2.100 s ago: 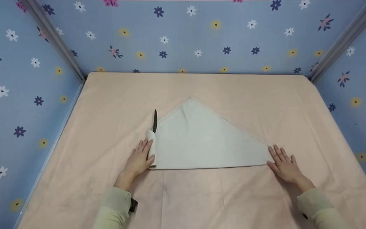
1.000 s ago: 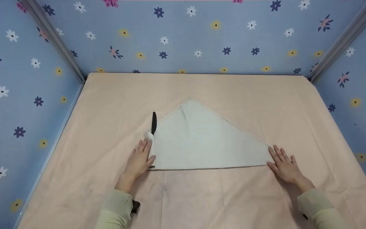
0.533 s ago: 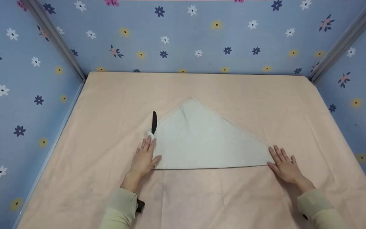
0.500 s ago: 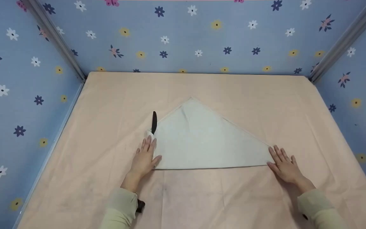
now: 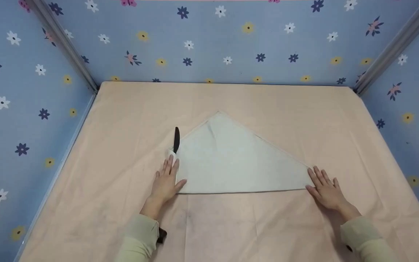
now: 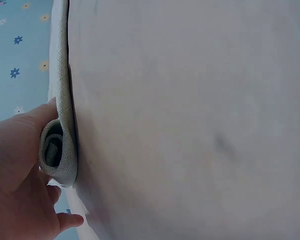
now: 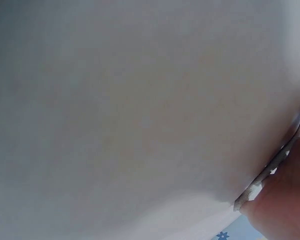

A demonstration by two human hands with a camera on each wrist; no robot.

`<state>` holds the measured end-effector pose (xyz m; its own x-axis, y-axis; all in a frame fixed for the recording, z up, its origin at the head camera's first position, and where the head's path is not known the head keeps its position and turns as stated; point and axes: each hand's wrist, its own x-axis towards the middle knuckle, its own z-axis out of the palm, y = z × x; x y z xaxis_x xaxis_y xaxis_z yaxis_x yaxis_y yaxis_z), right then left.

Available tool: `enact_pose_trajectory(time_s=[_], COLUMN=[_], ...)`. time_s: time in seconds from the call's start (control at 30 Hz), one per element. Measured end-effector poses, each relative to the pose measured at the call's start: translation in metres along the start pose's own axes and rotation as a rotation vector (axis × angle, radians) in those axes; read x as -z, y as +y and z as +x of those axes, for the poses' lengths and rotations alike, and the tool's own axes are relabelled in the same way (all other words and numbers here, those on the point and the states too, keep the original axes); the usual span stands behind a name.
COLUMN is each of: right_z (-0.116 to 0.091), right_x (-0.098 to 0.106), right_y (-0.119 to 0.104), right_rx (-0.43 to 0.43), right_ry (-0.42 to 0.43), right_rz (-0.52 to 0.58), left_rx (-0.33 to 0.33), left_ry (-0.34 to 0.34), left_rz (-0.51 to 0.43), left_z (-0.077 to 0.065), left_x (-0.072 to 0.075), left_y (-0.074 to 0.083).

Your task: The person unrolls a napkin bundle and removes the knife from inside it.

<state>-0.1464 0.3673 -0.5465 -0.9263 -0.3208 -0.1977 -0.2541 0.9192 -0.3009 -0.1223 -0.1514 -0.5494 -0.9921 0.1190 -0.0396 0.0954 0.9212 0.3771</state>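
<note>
A pale grey-green cloth napkin (image 5: 231, 160) lies folded to a peak at the far side, with a straight near edge. Its left end is rolled up, and the roll's spiral end (image 6: 52, 150) shows in the left wrist view. Out of the roll's far end sticks a black table knife (image 5: 176, 140); the rest of it is hidden. My left hand (image 5: 164, 183) rests over the roll, fingers straight, thumb spread onto the napkin. On the napkin's right corner, my right hand (image 5: 326, 191) lies flat with straight fingers.
A peach tablecloth (image 5: 267, 229) with light creases covers the table under the napkin. Blue flowered panels (image 5: 209, 36) stand at the back and both sides, with grey posts (image 5: 64, 43) at the rear corners.
My left hand has moved slightly right, now covering more of the roll, which has turned a little further. The knife's tip has shifted slightly left. My right hand has stayed in place.
</note>
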Motion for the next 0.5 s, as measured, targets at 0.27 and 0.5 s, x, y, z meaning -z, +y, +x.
enact_pose_trajectory(time_s=[0.27, 0.5], right_z=[-0.0006, -0.0014], right_x=[0.0004, 0.002], right_y=[-0.0009, -0.0024], right_rx=[0.001, 0.002], right_ry=[0.0, -0.003], right_rz=[0.003, 0.014], left_rx=[0.02, 0.048], left_ry=[-0.017, -0.039], left_rz=[0.008, 0.029], left_z=[-0.0005, -0.0018], left_x=[-0.0003, 0.0014], left_y=[-0.004, -0.0073])
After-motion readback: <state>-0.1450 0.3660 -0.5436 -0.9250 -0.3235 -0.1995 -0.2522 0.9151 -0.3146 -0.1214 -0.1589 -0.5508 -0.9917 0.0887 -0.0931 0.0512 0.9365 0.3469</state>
